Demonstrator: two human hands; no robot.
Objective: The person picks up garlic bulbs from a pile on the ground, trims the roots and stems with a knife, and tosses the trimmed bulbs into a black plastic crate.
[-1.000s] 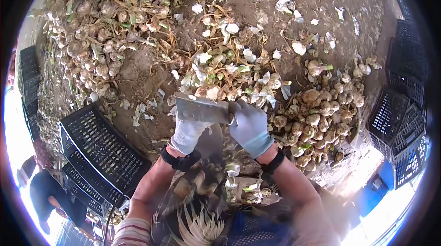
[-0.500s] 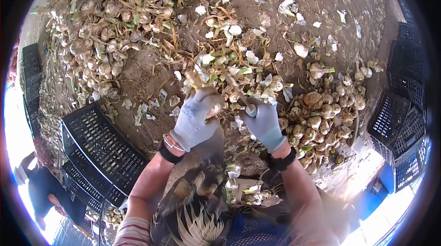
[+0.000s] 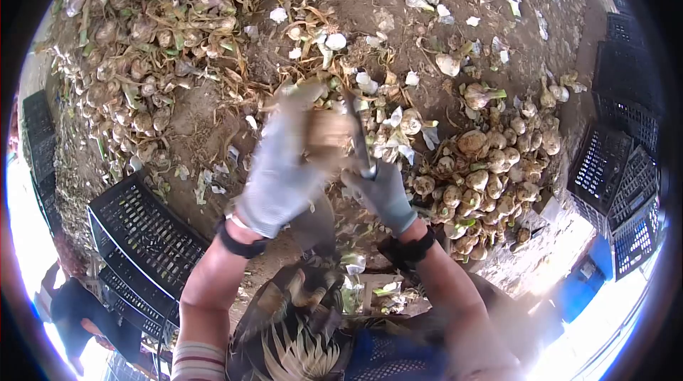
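Observation:
My left hand [image 3: 279, 180], in a pale work glove, is smeared by motion. It grips a garlic bulb [image 3: 329, 130], which is blurred too. Wrapped round a knife [image 3: 361, 140], my gloved right hand [image 3: 385, 194] keeps the dark blade pointing up and away from me, close beside the bulb's right side. Beyond the hands lie cut stems and white garlic skins [image 3: 384, 132] on the soil.
A large heap of garlic with stalks [image 3: 142, 46] covers the far left. Trimmed bulbs [image 3: 491, 175] are piled to the right. Black crates stand at left [image 3: 146, 231] and right [image 3: 601, 167]. Another person [image 3: 92, 317] is at the lower left edge.
My left hand has turned and lifted with the garlic bulb, now nearer the blade. The knife has swung more upright in my right hand. The whole view has shifted slightly.

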